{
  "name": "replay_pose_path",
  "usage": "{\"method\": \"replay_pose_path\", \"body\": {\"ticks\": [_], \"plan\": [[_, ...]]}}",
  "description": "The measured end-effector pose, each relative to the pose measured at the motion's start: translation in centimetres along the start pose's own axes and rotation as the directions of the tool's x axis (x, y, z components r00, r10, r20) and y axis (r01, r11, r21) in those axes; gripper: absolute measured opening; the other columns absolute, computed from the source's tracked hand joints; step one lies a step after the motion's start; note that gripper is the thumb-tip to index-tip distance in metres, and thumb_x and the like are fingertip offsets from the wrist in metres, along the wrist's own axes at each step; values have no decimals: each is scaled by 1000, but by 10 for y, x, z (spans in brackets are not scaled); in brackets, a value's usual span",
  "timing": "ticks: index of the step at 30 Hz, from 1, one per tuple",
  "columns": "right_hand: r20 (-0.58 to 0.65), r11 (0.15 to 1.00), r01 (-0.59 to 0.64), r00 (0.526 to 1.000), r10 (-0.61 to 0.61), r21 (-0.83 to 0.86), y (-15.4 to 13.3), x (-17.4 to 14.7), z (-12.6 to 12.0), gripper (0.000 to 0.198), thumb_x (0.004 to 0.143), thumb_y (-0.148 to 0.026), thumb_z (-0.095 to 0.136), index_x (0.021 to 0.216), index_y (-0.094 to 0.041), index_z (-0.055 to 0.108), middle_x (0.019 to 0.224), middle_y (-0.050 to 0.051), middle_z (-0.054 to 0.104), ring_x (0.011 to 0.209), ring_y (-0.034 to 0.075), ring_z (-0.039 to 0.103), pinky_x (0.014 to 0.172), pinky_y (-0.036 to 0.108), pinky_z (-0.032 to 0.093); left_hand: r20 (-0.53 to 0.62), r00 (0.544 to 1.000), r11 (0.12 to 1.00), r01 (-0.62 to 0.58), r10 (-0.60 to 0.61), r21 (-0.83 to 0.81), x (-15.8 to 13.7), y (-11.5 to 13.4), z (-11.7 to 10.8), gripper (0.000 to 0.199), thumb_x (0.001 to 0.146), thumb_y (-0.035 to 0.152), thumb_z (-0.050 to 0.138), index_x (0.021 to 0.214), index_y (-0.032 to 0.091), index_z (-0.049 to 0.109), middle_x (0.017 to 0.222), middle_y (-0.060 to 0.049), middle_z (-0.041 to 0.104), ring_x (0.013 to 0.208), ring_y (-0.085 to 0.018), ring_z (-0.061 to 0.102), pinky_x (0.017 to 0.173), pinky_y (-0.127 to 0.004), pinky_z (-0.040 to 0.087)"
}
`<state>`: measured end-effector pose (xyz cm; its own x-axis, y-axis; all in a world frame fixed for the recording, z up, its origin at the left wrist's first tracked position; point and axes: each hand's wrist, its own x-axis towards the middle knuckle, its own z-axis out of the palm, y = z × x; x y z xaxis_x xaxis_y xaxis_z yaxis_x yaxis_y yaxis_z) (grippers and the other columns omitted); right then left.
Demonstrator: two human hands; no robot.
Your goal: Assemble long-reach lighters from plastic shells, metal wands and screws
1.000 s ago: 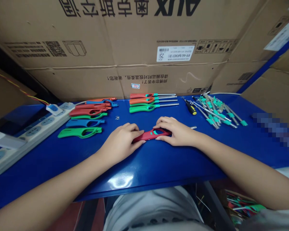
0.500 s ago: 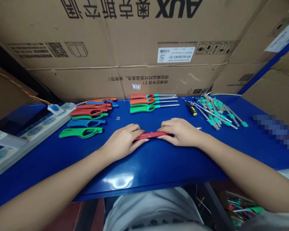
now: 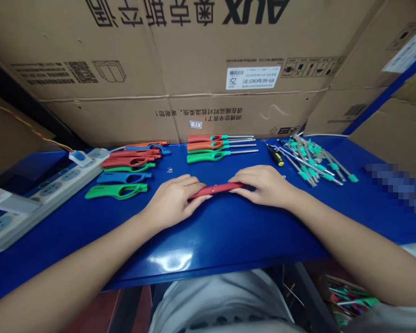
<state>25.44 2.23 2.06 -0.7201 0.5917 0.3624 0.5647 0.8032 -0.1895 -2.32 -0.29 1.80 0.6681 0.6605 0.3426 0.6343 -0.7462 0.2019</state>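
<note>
Between my two hands a red gas lighter (image 3: 216,189) is held edge-on, a little above the blue table. My left hand (image 3: 175,200) is closed on its left end, thumb toward me and fingers behind. My right hand (image 3: 263,185) pinches the right end; a bit of metal tip shows just past that hand. The ends of the lighter are hidden under my fingers. Beyond my hands lie long-nosed lighters with metal tubes: a red one (image 3: 203,138), an orange one (image 3: 203,146) and a green one (image 3: 203,157).
Left stand several lighter handles without tubes, such as a green handle (image 3: 106,190), beside a white power strip (image 3: 60,181). A black-yellow screwdriver (image 3: 276,156) and a pile of metal tubes with teal ends (image 3: 312,162) lie right. A cardboard wall (image 3: 194,55) closes the back. Below right sits a parts box (image 3: 350,296).
The red lighter has risen slightly and turned a little in my hands, its right end higher. Both hands have shifted slightly away from me and keep their hold.
</note>
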Motion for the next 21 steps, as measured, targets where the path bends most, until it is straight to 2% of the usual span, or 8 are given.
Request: {"method": "replay_pose_path", "body": {"ticks": [3,7,11,21], "plan": [[-106,1000,-22,994,22,5,2,0,-2,20,96,-36,60,99,-19,71,94,6,77,84,21,72,77,32,51,-86,996,1000,5,-7,-20,0,-5,0,34,98,46,56,110,17,71,98,-6,72,89,-20,66,79,-30,52],[-187,1000,-9,982,4,-27,9,-1,-3,19,93,-35,64,96,-18,71,90,6,77,80,22,72,74,32,52,-181,981,998,-61,64,21,2,-12,-4,34,97,45,60,112,15,70,100,-8,73,90,-21,66,81,-33,51],[-187,999,3,982,-9,-34,14,-1,-4,18,93,-34,64,96,-18,70,88,6,77,78,22,72,73,33,53,-180,977,994,-111,114,23,4,-13,-8,29,98,39,59,109,14,69,99,-8,74,88,-21,65,79,-32,51],[-186,998,56,981,-60,-24,17,1,-8,18,93,-35,65,100,-18,69,93,7,76,83,22,71,77,33,53,-196,972,992,-128,130,20,3,-13,-10,27,98,37,60,109,14,69,98,-8,74,86,-20,65,78,-31,50]]}}
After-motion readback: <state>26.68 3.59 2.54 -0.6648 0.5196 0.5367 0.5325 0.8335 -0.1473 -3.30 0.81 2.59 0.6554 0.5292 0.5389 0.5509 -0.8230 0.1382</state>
